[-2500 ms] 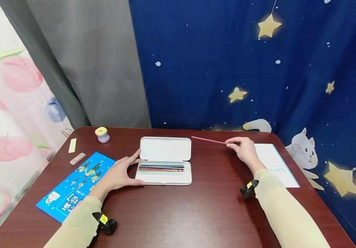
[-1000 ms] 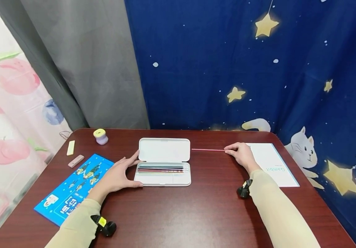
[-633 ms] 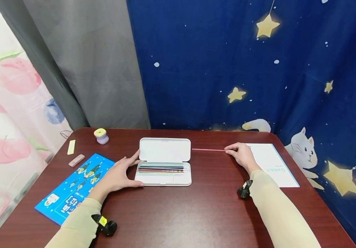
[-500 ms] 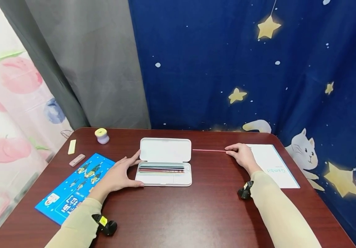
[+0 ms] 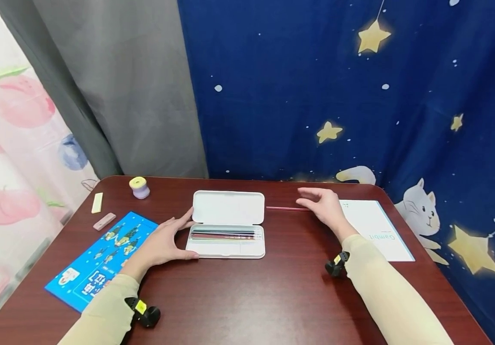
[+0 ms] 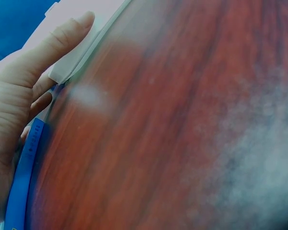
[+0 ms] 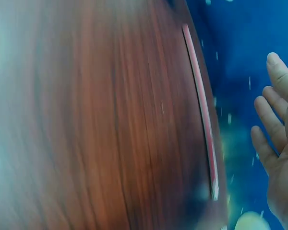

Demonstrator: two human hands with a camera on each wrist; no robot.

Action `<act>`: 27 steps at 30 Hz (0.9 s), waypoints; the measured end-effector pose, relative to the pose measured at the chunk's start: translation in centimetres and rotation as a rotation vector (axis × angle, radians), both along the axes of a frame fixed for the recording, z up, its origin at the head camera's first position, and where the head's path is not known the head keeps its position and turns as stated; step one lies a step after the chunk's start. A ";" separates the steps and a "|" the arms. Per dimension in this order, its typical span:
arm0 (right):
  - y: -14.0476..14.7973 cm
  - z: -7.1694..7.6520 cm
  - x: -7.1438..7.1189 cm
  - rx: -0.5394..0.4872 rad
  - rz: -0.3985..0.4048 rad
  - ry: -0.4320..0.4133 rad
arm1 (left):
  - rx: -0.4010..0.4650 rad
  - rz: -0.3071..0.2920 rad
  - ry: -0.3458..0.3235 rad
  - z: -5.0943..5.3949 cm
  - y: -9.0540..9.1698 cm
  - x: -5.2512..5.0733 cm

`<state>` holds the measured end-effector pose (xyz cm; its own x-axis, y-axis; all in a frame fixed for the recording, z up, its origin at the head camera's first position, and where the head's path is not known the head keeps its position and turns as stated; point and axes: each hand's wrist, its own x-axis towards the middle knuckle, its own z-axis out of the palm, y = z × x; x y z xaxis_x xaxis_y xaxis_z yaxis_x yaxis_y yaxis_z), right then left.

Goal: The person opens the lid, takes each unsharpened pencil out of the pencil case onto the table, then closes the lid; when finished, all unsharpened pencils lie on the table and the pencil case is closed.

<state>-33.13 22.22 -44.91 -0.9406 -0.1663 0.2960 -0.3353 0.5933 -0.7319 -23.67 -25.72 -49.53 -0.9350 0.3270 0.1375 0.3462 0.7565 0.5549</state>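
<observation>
At the left end of the white pencil case (image 5: 252, 248), my left hand (image 5: 165, 243) holds it, thumb along the front edge and fingers by the hinge and lid. The case lies with its lid (image 5: 229, 208) raised back, and several pencils (image 5: 223, 235) lie in its rear part. A red pencil (image 5: 284, 208) lies on the table right of the case; its right end is hidden behind the hand in the head view. Above that end my right hand (image 5: 322, 206) hovers, fingers apart and holding nothing. The right wrist view shows the pencil (image 7: 201, 100) apart from the fingers (image 7: 269, 120).
A blue booklet (image 5: 88, 273) lies partly under the left forearm. Left at the back are a pink eraser (image 5: 104, 221), a cream-coloured bar (image 5: 97, 203) and a yellow-and-purple spool-shaped thing (image 5: 139, 188). A white printed sheet (image 5: 374, 230) lies right. Curtains (image 5: 273, 96) hang behind the table.
The right hand lowered the red pencil flat onto the table beside the case, let go, and lifted slightly, moving left. The left hand has stayed at the pencil case.
</observation>
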 end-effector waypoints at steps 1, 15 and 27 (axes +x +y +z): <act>-0.8 0.2 0.3 -0.011 0.023 0.000 | -0.003 0.003 -0.001 0.0 -0.1 0.0; -10.1 -0.3 4.9 0.070 0.272 -0.053 | -0.006 -0.001 -0.009 0.1 -0.1 -0.1; -11.8 -1.8 5.8 0.185 0.284 -0.065 | 0.002 0.005 -0.006 -0.2 -0.2 0.0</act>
